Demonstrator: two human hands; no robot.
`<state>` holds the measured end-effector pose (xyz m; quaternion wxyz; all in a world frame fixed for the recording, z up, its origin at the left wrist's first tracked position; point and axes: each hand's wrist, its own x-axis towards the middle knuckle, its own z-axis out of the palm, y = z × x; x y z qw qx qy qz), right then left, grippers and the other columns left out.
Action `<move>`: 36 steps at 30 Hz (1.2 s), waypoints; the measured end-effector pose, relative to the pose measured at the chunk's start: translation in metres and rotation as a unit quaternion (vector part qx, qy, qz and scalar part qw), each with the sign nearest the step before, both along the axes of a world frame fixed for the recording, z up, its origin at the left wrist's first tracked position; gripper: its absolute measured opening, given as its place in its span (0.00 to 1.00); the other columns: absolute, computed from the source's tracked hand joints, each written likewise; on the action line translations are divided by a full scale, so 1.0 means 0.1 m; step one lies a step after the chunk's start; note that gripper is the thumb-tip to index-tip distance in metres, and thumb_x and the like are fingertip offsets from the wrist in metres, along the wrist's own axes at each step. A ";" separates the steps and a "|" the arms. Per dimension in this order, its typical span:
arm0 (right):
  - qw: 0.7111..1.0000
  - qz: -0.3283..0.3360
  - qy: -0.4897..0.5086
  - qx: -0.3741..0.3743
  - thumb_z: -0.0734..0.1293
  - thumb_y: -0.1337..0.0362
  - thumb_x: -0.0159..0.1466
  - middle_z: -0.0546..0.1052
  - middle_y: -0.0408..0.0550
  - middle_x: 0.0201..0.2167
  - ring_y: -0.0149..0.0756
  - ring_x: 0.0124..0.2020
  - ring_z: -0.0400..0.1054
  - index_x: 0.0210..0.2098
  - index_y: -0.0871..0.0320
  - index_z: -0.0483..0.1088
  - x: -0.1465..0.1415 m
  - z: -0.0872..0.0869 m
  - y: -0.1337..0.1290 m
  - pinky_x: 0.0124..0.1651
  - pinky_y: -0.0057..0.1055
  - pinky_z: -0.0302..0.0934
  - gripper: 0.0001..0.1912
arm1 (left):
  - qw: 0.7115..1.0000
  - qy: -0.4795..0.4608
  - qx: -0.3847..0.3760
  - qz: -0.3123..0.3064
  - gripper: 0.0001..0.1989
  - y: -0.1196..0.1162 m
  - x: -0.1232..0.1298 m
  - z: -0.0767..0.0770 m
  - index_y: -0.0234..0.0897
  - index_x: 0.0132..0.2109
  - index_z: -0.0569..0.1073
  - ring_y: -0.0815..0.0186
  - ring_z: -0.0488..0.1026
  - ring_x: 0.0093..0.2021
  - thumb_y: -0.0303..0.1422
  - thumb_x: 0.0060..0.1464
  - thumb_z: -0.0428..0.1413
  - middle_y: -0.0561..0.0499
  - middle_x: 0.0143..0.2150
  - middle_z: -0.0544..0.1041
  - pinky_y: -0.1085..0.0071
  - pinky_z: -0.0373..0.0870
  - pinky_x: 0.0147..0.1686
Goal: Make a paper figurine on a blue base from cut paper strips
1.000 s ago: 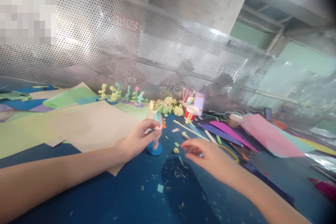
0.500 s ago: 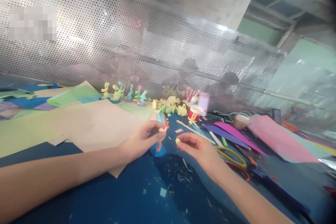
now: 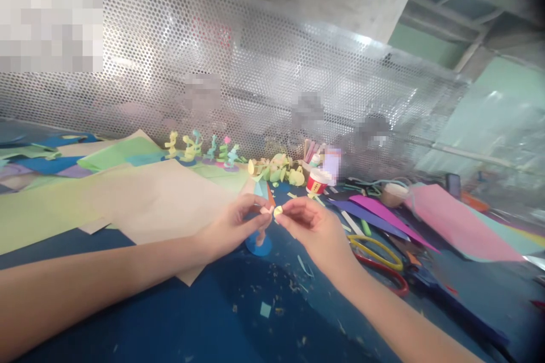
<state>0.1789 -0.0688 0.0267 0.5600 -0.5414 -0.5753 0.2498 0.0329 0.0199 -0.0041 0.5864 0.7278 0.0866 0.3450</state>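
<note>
My left hand pinches the top of a small pink paper figure between thumb and fingers. Below the fingers, its curled pink stem rises from a round blue paper base on the table. Between the thumb and forefinger of my right hand is a small yellow paper piece, close beside the pink top. Whether the two papers touch, I cannot tell. Right behind my fingertips lie blue and orange paper scraps.
Several curled paper figures stand along the back by a perforated metal screen. A red-and-white tub sits behind my right hand. Scissors with yellow and red handles lie at right, near coloured sheets. Large paper sheets spread left.
My right hand has moved left and slightly up, bringing the yellow paper piece next to the pink top. My left hand keeps its pinch, nearly still.
</note>
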 end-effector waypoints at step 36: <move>0.999 0.040 -0.008 -0.019 0.69 0.63 0.54 0.74 0.43 0.30 0.33 0.33 0.70 0.35 0.56 0.64 0.01 0.00 0.04 0.39 0.31 0.66 0.11 | 1.000 -0.003 -0.002 0.009 0.08 0.02 -0.01 -0.01 0.37 0.39 0.65 0.71 0.69 0.23 0.36 0.56 0.50 0.56 0.27 0.67 0.70 0.66 0.28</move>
